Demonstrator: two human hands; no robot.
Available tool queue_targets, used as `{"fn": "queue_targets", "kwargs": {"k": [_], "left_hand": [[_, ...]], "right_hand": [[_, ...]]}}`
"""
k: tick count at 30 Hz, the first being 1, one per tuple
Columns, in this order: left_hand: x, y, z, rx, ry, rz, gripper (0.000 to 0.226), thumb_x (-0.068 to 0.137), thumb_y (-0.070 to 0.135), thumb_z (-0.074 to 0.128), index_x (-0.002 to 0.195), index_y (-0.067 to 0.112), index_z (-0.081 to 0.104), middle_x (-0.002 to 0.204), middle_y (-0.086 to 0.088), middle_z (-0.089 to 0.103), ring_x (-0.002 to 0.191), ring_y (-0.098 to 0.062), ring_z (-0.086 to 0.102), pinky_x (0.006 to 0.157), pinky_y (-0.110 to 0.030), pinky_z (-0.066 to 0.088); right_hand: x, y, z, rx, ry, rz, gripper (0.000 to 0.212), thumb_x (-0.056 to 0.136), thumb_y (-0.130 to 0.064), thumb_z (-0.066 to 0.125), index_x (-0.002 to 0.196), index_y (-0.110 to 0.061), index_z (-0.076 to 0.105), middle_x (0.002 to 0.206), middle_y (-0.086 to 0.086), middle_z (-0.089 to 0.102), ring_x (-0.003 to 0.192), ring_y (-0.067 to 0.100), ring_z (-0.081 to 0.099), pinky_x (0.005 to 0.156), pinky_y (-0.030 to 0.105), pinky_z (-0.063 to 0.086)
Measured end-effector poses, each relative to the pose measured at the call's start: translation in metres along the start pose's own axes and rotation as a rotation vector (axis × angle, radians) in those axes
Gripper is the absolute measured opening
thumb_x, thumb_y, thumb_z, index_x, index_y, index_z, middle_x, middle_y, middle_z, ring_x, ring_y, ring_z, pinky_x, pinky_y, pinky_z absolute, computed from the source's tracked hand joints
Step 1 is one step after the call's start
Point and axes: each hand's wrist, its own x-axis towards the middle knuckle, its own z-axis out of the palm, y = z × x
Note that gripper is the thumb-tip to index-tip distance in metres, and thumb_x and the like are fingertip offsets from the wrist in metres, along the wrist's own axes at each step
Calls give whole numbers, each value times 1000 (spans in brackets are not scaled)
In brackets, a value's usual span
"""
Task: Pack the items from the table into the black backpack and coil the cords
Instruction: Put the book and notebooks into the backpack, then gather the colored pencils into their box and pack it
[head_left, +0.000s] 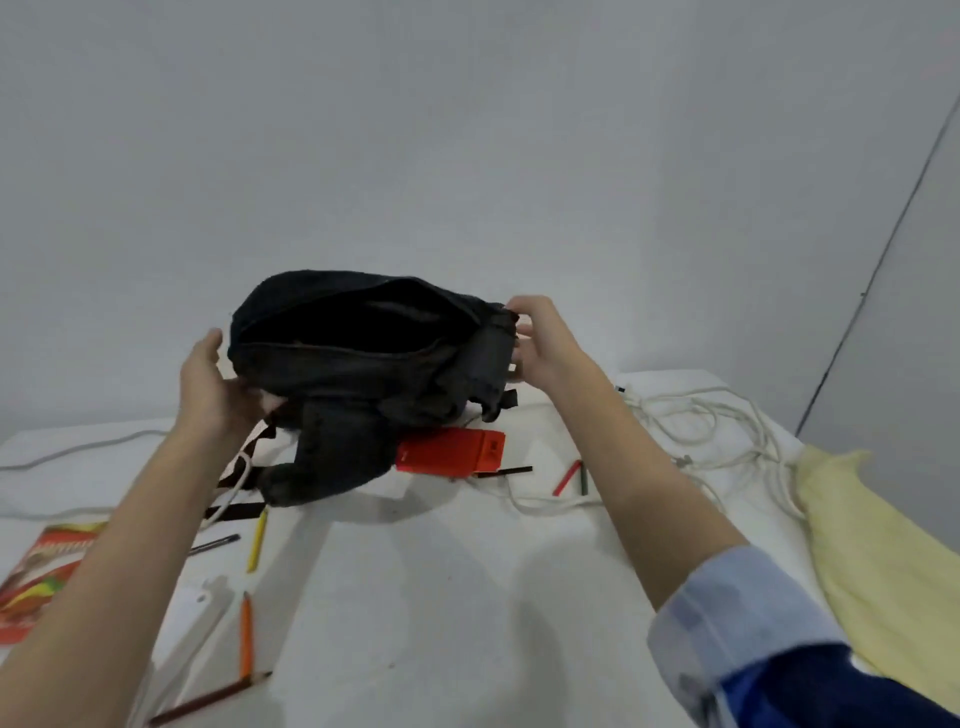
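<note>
While unzipped, black backpack (363, 364), gaping, crumpled

Single head-worn wide-angle view, looking forward and down over the white table (467, 597), close above both forearms, tilted up enough to catch the wall (467, 130) behind, no second view

The backpack (363, 364) is held above the table (441, 597), between the left hand (215, 387) and right hand (540, 338). Under it lies a box (449, 452). Tangled cords (711, 441) lie to the right, with a cloth (872, 545) beyond them. Pencils (247, 634) and a booklet (36, 571) lie at the near left.
</note>
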Motion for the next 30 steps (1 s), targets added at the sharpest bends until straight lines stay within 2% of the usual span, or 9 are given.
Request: {"fn": "queue_targets", "kwargs": {"k": [2, 5, 8, 12, 15, 18, 22, 27, 30], "left_hand": [[2, 1, 5, -123, -49, 29, 21, 66, 2, 39, 84, 10, 44, 79, -7, 46, 55, -17, 62, 74, -35, 54], [22, -2, -2, 85, -42, 150, 54, 85, -12, 28, 135, 8, 34, 83, -5, 59, 63, -12, 63, 61, -28, 53], [43, 4, -1, 299, -111, 253, 48, 88, 30, 62, 132, 21, 45, 100, 2, 66, 75, -4, 67, 67, -22, 54], [65, 15, 25, 342, -251, 197, 32, 99, 35, 40, 92, 21, 67, 67, 12, 68, 59, 1, 63, 56, -16, 50], [92, 24, 25, 502, -212, 275, 47, 93, 42, 49, 130, 13, 50, 109, -5, 68, 87, -11, 64, 86, -32, 54], [119, 20, 11, 740, -166, 368, 59, 86, 26, 63, 137, 6, 40, 130, -12, 53, 102, -19, 58, 94, -31, 50], [151, -1, 7, 794, 84, 608, 56, 83, 0, 62, 134, 9, 39, 130, -11, 51, 88, -14, 51, 78, -14, 47], [178, -6, 7, 1036, 447, 565, 99, 69, 33, 80, 145, 8, 23, 149, -16, 26, 135, -36, 27, 107, -49, 29], [197, -12, -19, 971, 231, 184, 120, 48, 73, 74, 141, 8, 33, 141, -14, 44, 127, -32, 44, 108, -48, 33]], "right_hand": [[9, -14, 12, 95, -12, 25, 5, 83, -11, 44, 85, -8, 40, 58, 1, 39, 44, 13, 35, 57, 25, 32], [27, -25, 24, 221, -55, -2, 44, 78, -11, 49, 117, -5, 30, 84, 9, 58, 70, 22, 57, 77, 34, 43], [40, -29, 42, 273, -187, -92, 71, 48, -3, 45, 118, 5, 37, 102, 17, 56, 88, 30, 59, 85, 35, 46], [60, -28, 65, -38, -289, -199, 87, 69, 21, 34, 148, -4, 6, 109, 18, 51, 92, 21, 60, 85, 28, 46], [87, -28, 68, -504, -303, -380, 100, 79, 15, 59, 149, -14, -6, 154, 11, 21, 139, 22, 29, 111, 34, 30], [110, -28, 67, -717, 28, -560, 117, 66, -22, 85, 150, -16, 4, 148, 7, 32, 137, 23, 31, 112, 40, 28], [131, -7, 75, -757, 527, -505, 125, 51, -72, 74, 146, -17, 14, 143, 9, 34, 133, 29, 30, 105, 51, 26], [169, 10, 80, -553, 463, -296, 106, 54, -87, 55, 130, -15, 36, 127, 3, 46, 117, 28, 47, 103, 49, 37], [184, 8, 70, -458, 306, -366, 81, 58, -79, 63, 111, -20, 44, 103, -6, 54, 100, 19, 56, 93, 37, 47]]}}
